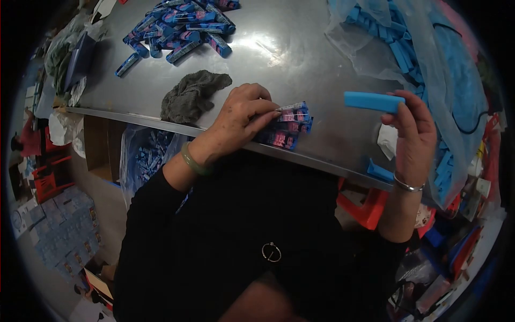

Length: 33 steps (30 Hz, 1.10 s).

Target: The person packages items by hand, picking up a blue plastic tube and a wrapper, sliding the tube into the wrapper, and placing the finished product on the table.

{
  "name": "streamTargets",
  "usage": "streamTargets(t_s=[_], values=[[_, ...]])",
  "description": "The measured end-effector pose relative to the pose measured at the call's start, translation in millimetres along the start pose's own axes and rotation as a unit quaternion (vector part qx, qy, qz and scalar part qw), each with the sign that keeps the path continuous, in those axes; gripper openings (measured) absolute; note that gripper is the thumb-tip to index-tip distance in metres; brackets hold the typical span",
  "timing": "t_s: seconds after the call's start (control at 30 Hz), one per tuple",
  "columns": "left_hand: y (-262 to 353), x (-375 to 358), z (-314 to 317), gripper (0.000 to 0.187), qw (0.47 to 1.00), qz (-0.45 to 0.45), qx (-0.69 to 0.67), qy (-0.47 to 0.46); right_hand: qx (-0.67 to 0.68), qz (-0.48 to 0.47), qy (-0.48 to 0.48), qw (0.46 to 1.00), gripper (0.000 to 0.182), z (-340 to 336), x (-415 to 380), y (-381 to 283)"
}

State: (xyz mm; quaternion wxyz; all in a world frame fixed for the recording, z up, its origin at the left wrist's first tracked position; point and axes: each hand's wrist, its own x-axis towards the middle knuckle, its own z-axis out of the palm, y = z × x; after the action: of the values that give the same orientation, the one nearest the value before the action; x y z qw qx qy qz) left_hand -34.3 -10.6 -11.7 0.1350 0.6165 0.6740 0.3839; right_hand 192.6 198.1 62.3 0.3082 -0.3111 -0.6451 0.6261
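My left hand (238, 115) is above the metal table's front edge, with thumb and fingers pinched on the end of a small blue-and-pink printed packet (294, 114). More packets of the same print (283, 139) lie fanned out just below it. My right hand (416, 121) is raised at the right and grips one end of a plain light-blue plastic case (371, 101), its long side pointing left toward the packets. Another light-blue piece (380, 170) lies at the table edge beneath my right wrist.
A pile of blue printed packs (185, 27) lies at the back left. A grey cloth (194, 95) rests beside my left hand. At the right, a clear plastic bag (365, 56) holds many light-blue cases. Below the table are a bag of blue packs (153, 155) and a red stool (367, 206).
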Motion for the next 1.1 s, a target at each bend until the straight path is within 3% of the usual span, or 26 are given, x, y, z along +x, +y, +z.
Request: streamTargets(t_s=[0.03, 0.1, 0.4, 0.5, 0.57, 0.67, 0.73, 0.8, 1.1], values=[[-0.4, -0.4, 0.4, 0.008, 1.000, 0.000, -0.021, 0.005, -0.001, -0.002, 0.001, 1.000, 0.026, 6.9, 3.7, 3.4], [-0.4, -2.0, 0.3, 0.008, 0.999, -0.004, -0.039, 0.007, 0.131, 0.030, -0.085, 0.987, 0.026, 17.6, 10.8, 9.8], [0.7, -2.8, 0.1, 0.010, 0.995, -0.007, -0.099, 0.013, 0.116, 0.124, -0.187, 0.968, 0.023, 32.5, 25.1, 28.3], [2.6, -0.8, 0.1, 0.012, 0.997, 0.015, -0.077, 0.017, 0.005, 0.056, -0.177, 0.983, 0.022, 41.2, 20.4, 21.4], [4.9, 0.3, 0.9, 0.012, 0.997, 0.026, -0.069, 0.020, 0.014, 0.022, -0.174, 0.984, 0.022, 49.7, 16.4, 19.3], [12.9, 2.5, 1.9, 0.015, 0.991, -0.031, -0.129, 0.002, -0.006, -0.037, -0.191, 0.981, 0.024, 54.2, 13.2, 18.7], [24.3, 5.7, 1.0, 0.018, 0.942, -0.133, -0.306, -0.020, -0.035, -0.061, -0.211, 0.975, 0.025, 56.4, 12.0, 21.6], [25.4, 7.3, 0.5, 0.020, 0.932, -0.148, -0.329, -0.032, -0.057, -0.112, -0.245, 0.961, 0.028, 61.0, 11.1, 26.6], [22.9, 3.6, 7.1, 0.024, 0.953, -0.118, -0.277, 0.026, 0.030, 0.009, -0.210, 0.977, 0.039, 65.1, -5.1, 31.7]])
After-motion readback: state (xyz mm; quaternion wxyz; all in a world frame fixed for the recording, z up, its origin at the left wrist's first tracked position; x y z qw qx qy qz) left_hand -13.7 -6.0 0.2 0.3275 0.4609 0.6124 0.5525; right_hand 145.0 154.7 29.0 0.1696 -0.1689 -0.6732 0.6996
